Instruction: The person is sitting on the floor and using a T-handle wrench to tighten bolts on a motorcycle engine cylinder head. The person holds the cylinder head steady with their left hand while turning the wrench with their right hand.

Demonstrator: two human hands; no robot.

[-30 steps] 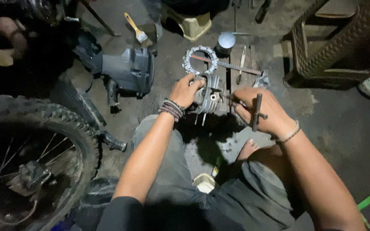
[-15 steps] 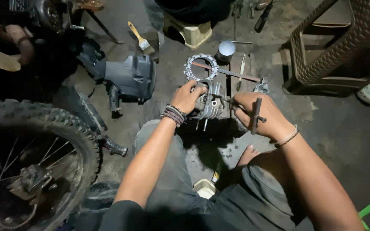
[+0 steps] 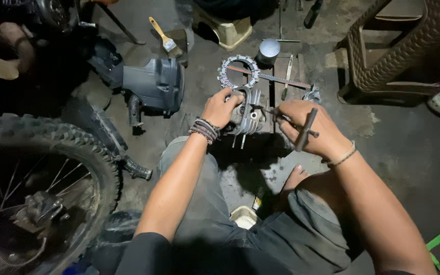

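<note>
Apparently the right hand (image 3: 309, 130) had its fingers closed around a T-handle wrench (image 3: 305, 128), its shaft aimed at nine o'clock into the finned engine cylinder (image 3: 248, 114). The left hand (image 3: 220, 107) gripped that cylinder on the floor — a fastening step, I judged; next, steady turning. A toothed ring (image 3: 238, 71) lay at twelve o'clock.

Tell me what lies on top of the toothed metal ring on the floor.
A thin metal bar lies slantwise across the toothed ring, running off to the right. The floor under the ring's rim is covered.
</note>
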